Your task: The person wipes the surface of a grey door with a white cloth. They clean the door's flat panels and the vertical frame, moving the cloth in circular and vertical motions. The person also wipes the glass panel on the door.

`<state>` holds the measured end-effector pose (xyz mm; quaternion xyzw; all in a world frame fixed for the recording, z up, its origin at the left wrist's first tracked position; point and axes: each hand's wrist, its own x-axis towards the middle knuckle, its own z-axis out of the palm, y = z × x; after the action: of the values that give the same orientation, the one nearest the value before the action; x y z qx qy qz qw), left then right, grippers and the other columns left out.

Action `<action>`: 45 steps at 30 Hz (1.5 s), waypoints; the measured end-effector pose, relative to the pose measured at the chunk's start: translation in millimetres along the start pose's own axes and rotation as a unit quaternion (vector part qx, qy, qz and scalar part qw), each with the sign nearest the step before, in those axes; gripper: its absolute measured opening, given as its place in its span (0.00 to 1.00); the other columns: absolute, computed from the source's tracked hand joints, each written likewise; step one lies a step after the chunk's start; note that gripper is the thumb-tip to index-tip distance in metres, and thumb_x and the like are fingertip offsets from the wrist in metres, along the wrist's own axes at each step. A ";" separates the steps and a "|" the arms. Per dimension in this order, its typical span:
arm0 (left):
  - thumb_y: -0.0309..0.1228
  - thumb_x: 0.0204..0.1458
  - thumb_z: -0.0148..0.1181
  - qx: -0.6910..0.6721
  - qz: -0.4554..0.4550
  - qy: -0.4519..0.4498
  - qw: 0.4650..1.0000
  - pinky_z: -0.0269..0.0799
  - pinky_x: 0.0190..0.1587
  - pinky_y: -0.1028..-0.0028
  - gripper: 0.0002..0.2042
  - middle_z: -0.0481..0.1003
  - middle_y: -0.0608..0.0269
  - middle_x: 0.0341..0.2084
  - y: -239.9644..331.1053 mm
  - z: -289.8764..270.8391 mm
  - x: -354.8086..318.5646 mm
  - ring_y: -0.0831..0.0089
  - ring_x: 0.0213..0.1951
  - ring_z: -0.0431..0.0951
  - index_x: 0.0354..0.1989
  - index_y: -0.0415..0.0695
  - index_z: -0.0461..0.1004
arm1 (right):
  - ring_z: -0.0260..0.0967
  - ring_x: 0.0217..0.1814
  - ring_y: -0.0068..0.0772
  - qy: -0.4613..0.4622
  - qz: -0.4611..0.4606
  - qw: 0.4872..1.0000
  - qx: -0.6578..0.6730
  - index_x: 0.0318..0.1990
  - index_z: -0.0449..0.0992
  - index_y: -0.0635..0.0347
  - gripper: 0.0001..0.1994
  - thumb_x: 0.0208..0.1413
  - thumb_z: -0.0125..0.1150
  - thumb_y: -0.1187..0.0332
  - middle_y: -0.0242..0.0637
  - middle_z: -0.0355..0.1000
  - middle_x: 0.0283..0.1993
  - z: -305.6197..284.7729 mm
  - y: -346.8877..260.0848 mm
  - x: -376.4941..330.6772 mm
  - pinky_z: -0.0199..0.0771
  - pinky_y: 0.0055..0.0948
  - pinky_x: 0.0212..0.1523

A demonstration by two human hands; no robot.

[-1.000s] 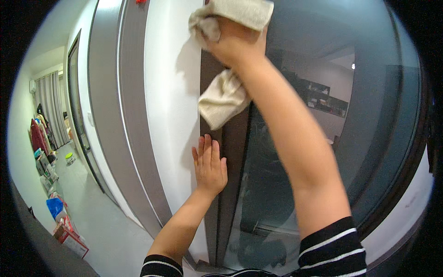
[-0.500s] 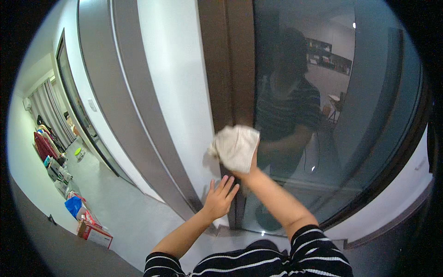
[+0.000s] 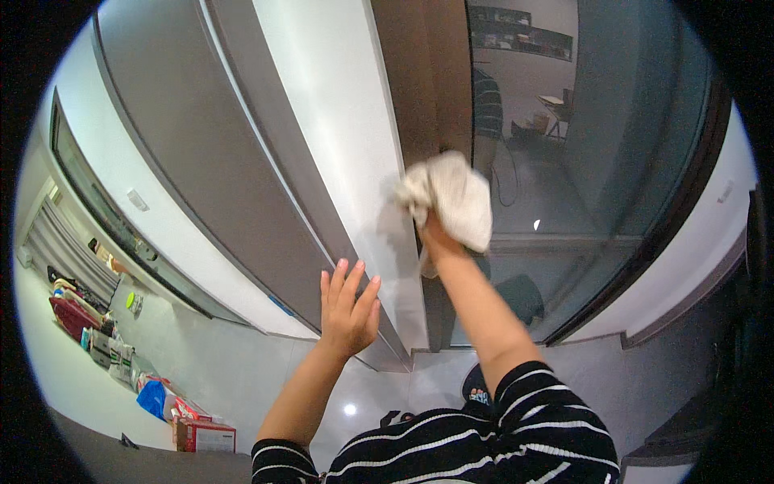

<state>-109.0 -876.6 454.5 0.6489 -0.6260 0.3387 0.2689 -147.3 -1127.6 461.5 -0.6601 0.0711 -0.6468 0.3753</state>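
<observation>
My right hand (image 3: 439,239) grips a cream cloth (image 3: 461,194), which covers most of its fingers. The cloth lies over the brown door frame (image 3: 427,89) and the edge of the dark glass panel (image 3: 532,185); whether it touches them I cannot tell. To the left and lower, my left hand (image 3: 348,313) is raised with its fingers apart and nothing in it. It is in front of the grey door panel (image 3: 266,218) and white wall strip (image 3: 339,97). The glass reflects shelves, a small table and part of a striped top.
On the far left, a red and white box (image 3: 205,436), a blue bag (image 3: 151,398) and several other items line the wall. Beyond them stand hanging clothes (image 3: 71,315) and a grey curtain (image 3: 76,254). My slippered foot (image 3: 477,385) rests on the pale tiled floor (image 3: 322,387).
My view has tilted down and turned. My right hand with the cloth has shifted up and right along the frame; my left hand has risen and moved left, away from the frame.
</observation>
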 end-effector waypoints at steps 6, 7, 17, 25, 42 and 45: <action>0.27 0.41 0.62 -0.004 0.013 -0.048 0.999 0.46 0.64 0.42 0.24 0.63 0.45 0.61 0.5 5.9 -20.5 0.43 0.65 0.57 0.51 0.45 0.73 | 0.69 0.41 0.48 0.099 0.452 0.839 0.287 0.44 0.75 0.55 0.15 0.48 0.62 0.65 0.42 0.73 0.39 -30.5 44.8 -148.4 0.70 0.40 0.41; 0.27 0.41 0.62 0.002 0.012 -0.047 0.999 0.46 0.64 0.42 0.24 0.62 0.45 0.61 1.2 5.0 -19.4 0.43 0.65 0.56 0.51 0.45 0.73 | 0.70 0.42 0.49 0.079 0.407 0.884 0.217 0.44 0.75 0.56 0.15 0.47 0.62 0.66 0.44 0.74 0.40 -30.6 44.1 -164.4 0.70 0.40 0.42; 0.32 0.57 0.49 0.163 -0.040 0.227 0.959 0.33 0.69 0.49 0.28 0.50 0.45 0.68 -52.5 -46.5 87.8 0.47 0.70 0.45 0.67 0.41 0.54 | 0.68 0.55 0.50 -0.053 0.010 0.977 0.206 0.50 0.72 0.64 0.22 0.48 0.68 0.67 0.50 0.69 0.51 70.3 -123.3 34.8 0.66 0.36 0.55; 0.39 0.63 0.37 0.160 -0.042 0.231 0.959 0.26 0.69 0.51 0.30 0.41 0.46 0.71 -76.8 -6.8 86.1 0.51 0.72 0.36 0.71 0.40 0.42 | 0.62 0.59 0.57 0.008 0.018 1.000 0.012 0.52 0.71 0.60 0.22 0.48 0.64 0.69 0.51 0.65 0.56 85.6 -0.1 -214.5 0.63 0.46 0.59; 0.40 0.64 0.39 0.157 -0.010 0.237 0.959 0.23 0.69 0.52 0.30 0.41 0.47 0.71 -86.1 -13.3 80.0 0.50 0.72 0.35 0.71 0.40 0.44 | 0.54 0.63 0.58 -0.068 0.118 0.985 -0.109 0.51 0.73 0.57 0.25 0.40 0.68 0.68 0.51 0.61 0.59 102.2 -47.2 -193.0 0.55 0.48 0.63; 0.40 0.64 0.38 0.153 -0.008 0.236 0.960 0.21 0.68 0.53 0.30 0.39 0.47 0.71 -87.1 -10.0 82.6 0.50 0.72 0.34 0.71 0.39 0.43 | 0.56 0.64 0.55 0.011 0.265 0.964 -0.019 0.56 0.70 0.57 0.27 0.44 0.64 0.69 0.51 0.61 0.61 90.1 0.4 -281.0 0.55 0.45 0.64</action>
<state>-24.5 -914.7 531.4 0.5889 -0.4799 0.5718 0.3096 -108.5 -928.7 247.0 -0.6174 0.2598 -0.5299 0.5201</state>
